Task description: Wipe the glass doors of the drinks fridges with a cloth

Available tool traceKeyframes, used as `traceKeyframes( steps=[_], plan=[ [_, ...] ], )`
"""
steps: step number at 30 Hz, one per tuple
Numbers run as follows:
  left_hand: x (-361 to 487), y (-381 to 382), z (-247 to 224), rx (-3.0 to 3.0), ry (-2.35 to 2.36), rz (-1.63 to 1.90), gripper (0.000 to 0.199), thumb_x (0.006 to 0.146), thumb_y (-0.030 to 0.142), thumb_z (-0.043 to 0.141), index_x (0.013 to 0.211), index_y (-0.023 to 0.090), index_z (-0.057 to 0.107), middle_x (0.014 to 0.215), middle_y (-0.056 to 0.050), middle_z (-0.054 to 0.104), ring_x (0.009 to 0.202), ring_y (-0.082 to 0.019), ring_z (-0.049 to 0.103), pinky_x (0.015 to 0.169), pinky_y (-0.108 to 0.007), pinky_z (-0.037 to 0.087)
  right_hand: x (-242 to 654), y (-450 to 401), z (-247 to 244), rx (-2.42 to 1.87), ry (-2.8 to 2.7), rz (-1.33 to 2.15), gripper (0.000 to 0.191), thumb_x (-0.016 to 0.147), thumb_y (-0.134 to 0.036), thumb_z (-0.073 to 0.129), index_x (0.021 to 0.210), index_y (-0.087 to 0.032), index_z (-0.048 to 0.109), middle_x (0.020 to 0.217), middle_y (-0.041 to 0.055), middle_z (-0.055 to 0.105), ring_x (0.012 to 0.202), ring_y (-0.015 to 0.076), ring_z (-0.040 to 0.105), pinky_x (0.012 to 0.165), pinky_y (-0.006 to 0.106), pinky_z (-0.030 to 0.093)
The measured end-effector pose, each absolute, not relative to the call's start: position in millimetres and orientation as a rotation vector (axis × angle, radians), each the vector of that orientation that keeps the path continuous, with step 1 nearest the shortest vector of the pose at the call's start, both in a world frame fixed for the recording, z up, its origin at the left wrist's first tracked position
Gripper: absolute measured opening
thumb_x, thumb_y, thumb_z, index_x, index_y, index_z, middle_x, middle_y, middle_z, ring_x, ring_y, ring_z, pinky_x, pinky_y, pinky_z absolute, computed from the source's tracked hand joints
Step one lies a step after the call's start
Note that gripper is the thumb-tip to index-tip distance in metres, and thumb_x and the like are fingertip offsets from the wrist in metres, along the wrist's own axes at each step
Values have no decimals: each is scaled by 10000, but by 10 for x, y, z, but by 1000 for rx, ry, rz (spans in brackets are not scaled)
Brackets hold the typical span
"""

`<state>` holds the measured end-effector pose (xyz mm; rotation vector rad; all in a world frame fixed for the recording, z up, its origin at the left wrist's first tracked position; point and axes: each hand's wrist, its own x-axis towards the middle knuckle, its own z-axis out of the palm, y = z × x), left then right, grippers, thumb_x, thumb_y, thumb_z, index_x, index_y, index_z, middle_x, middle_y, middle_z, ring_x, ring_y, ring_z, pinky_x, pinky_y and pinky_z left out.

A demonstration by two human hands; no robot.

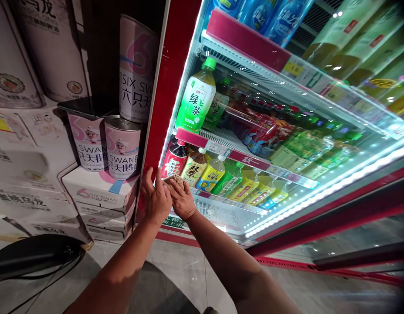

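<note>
My left hand [157, 198] is raised at the left edge of a lit red-framed drinks cooler [155, 131], its fingers extended and apart. Right beside it, my right hand [182, 198] holds a crumpled brownish cloth [176, 179] against the glass door or its edge. The cloth partly hides behind the fingers, and the two hands nearly touch. Just beyond them, inside the cooler, stand a red-labelled dark bottle [173, 162] and a cream-labelled bottle [194, 168]. Above is a green tea bottle [195, 102].
Pink and white cans [122, 148] stand on stacked white cartons [99, 198] at the left. A black object with cables [35, 255] lies at lower left. Upper cooler shelves hold blue bottles [286, 19] and packs. Grey tiles [175, 266] show below.
</note>
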<state>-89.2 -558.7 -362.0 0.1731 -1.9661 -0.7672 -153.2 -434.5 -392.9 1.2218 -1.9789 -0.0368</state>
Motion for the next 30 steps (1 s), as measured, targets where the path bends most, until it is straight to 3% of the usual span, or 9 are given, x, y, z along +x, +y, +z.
traceKeyframes(
  steps=[4,8,15,22,27,30],
  plan=[
    [-853,-5376,-3663,71,-1993,-757,730,1012,323,507,1650,121,215,1689,-262,120,1583,-409,142,1253,-629,217,-1550,-4156,-3818,1205,-1925,-32,411,1073,-261,436,1446,-274,606,1483,-1,633,1561,140,333,1330,442,-118],
    [-831,-5252,-3664,-5,-1988,-741,780,1020,365,508,1673,145,143,1720,-238,-7,1595,-418,74,1262,-632,183,-1525,-3982,-3740,1055,-1974,10,470,1063,-330,483,1531,-368,504,1560,-36,554,1604,181,226,1320,518,-108],
    [-790,-4931,-3772,-57,-2083,-811,763,1017,389,514,1672,172,189,1736,-197,-77,1611,-407,-34,1269,-653,142,-1524,-3531,-4140,1215,-2003,-26,394,1041,-261,516,1407,-334,641,1454,9,658,1486,167,460,1335,483,1],
    [-794,-4744,-3796,-170,-2093,-800,754,1012,389,523,1672,202,209,1741,-199,-68,1610,-418,-37,1248,-681,151,-1465,-3247,-3770,932,-2052,-64,484,1015,-370,555,1498,-409,542,1570,-33,544,1619,215,170,1313,531,-91],
    [-831,-4669,-3922,-148,-2224,-751,721,1018,377,521,1657,167,262,1738,-229,-70,1602,-441,-73,1218,-727,162,-1353,-3010,-4158,860,-1981,-89,408,984,-249,572,1345,-397,690,1478,-52,635,1600,203,225,1334,492,-34],
    [-846,-4649,-3932,-167,-2207,-719,739,1001,355,560,1659,199,263,1741,-205,-85,1600,-439,-83,1223,-730,145,-1385,-2904,-4175,836,-1998,-56,450,963,-250,595,1381,-400,663,1482,-41,634,1611,202,192,1336,495,-26]
  ],
)
